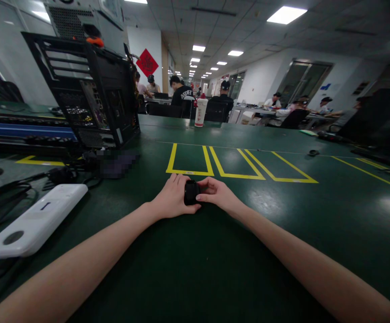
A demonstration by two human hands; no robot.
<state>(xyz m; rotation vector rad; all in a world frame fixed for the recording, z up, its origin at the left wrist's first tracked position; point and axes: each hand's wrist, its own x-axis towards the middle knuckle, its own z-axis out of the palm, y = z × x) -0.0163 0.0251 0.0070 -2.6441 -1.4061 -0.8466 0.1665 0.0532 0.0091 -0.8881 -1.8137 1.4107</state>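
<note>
Between my two hands is a small black case with rounded edges [191, 193], at or just above the green table top. My left hand [172, 196] wraps its left side, thumb along the near edge and fingers behind it. From the right, my right hand [218, 194] pinches the case with thumb and fingertips. The fingers cover parts of the case, so its far side is hidden. Just beyond the hands, yellow tape outlines [190, 172] mark the table.
A black computer case [110, 89] stands at the left, behind cables and a white oblong device [40, 220]. A white paper cup [200, 112] stands at the table's far edge. A small black ring-like object [313, 153] lies to the right. Several people sit at tables beyond.
</note>
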